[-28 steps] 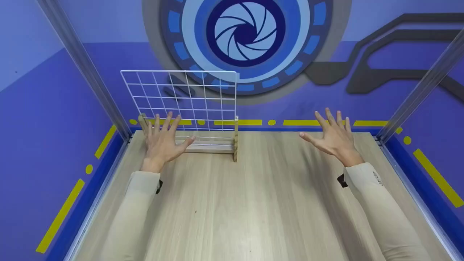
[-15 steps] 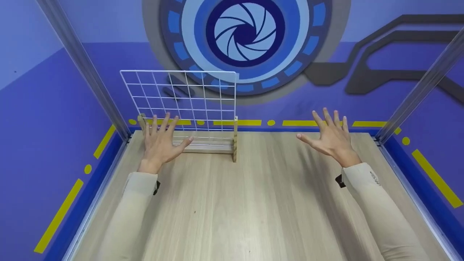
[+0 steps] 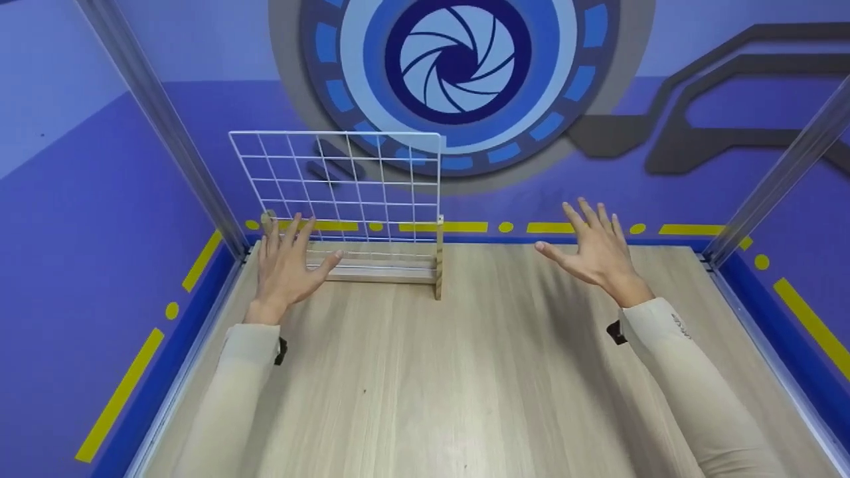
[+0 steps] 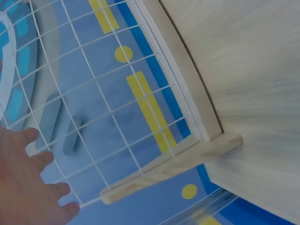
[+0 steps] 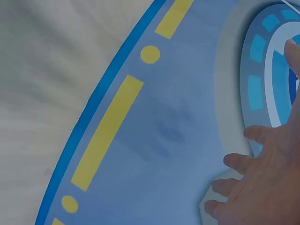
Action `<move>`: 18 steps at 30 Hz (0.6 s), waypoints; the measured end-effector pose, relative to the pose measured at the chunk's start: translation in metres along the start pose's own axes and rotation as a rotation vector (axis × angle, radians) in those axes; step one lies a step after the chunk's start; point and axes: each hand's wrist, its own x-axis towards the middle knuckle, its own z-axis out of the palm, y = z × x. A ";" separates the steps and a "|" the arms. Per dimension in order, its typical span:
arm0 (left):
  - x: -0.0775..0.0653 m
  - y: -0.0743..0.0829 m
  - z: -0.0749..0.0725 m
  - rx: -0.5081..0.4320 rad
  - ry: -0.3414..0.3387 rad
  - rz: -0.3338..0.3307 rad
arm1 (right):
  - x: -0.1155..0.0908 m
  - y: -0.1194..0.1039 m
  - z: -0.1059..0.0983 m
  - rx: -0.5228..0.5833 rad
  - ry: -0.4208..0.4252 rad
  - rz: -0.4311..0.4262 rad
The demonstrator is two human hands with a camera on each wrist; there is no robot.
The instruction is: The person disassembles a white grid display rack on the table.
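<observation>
Bright light, soft shadows [image 3: 572, 318]; hazy, bowed wrist views

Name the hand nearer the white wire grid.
Left. The left hand is in front of the wire grid, near its left end; the right hand is well off to its right.

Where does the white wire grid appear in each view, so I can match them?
Head: the white wire grid stands left of centre, its lower left partly behind the left hand.
Left wrist: it slants across the upper left and middle.
Right wrist: not clearly present; a white line at top right is too little to identify.
Shared landmark: the round wall emblem, at the top, left edge and right edge respectively.
</observation>
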 end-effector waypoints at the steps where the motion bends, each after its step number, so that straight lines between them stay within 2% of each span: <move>1: -0.001 -0.002 0.000 -0.015 0.002 -0.004 | 0.001 -0.001 0.001 0.012 0.003 -0.001; 7: -0.006 -0.015 -0.004 -0.079 0.000 -0.048 | 0.006 -0.008 0.009 0.135 -0.016 0.006; 13: 0.002 -0.024 -0.010 -0.147 0.041 -0.070 | 0.015 -0.021 0.017 0.279 -0.028 0.038; 18: 0.003 -0.037 -0.016 -0.249 0.059 -0.127 | 0.024 -0.042 0.033 0.383 -0.058 0.028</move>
